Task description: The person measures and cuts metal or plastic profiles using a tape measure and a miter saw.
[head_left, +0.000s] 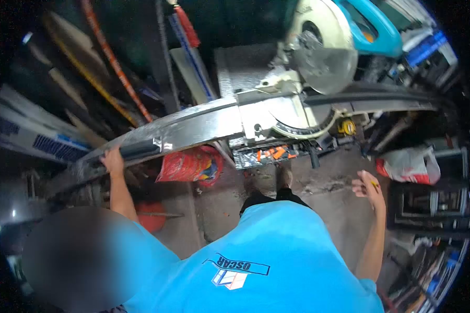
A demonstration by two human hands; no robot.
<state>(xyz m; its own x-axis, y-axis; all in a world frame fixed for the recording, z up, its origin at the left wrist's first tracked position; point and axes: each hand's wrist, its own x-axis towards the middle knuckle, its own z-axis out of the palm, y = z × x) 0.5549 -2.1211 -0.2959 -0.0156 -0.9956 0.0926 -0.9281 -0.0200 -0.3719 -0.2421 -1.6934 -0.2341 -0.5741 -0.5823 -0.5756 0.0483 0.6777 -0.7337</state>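
Note:
My left hand (113, 159) is at the left end of a long metal bench rail, its fingers over a dark bar (138, 149) lying along the rail. The bar's far left end is hard to make out. My right hand (368, 190) is off to the right, away from the bench, with its fingers partly curled. A thin yellow stick like a pencil (375, 184) shows at that hand. A miter saw (324, 57) with a teal handle and a round blade guard stands at the middle of the bench, its head raised above the round base.
A red plastic bag (190, 166) sits below the rail. A yellow tape measure (346, 127) is beside the saw base. Orange pieces (277, 153) lie on the saw's front ledge. A white bag (412, 164) is at right. Long strips (115, 62) lean behind the bench.

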